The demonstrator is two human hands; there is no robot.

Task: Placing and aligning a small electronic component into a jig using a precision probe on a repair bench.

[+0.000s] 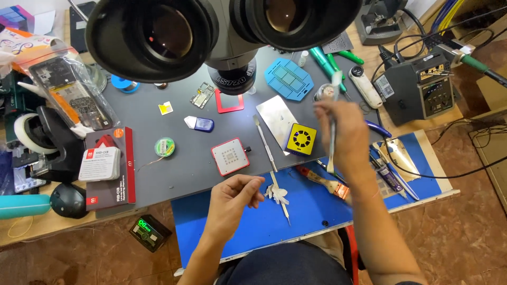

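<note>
Head view, looking down past the microscope eyepieces (222,31) filling the top of the frame.

Right hand (342,132), right of centre, is closing around a slim white tool (332,126), gripping it upright near its upper part; the tool's lower tip is hanging over the edge of the grey mat (158,174). The image is blurring here, so the tool's exact kind cannot be told.

Left hand (235,198), lower centre, is curling its fingers inward over the blue mat (306,211), fingertips pinching at or just beside a small white scrap (277,194); whether it is actually gripping the scrap cannot be told.

A thin metal spatula (270,163) is lying diagonally from the grey mat down onto the blue mat, passing right beside the scrap.

A red-framed square stencil jig (230,156) is sitting on the grey mat just above the left hand. A yellow-and-black square block (301,139) is resting on a metal plate (277,119), left of the right hand. A soldering station (417,89) is standing at upper right.
</note>
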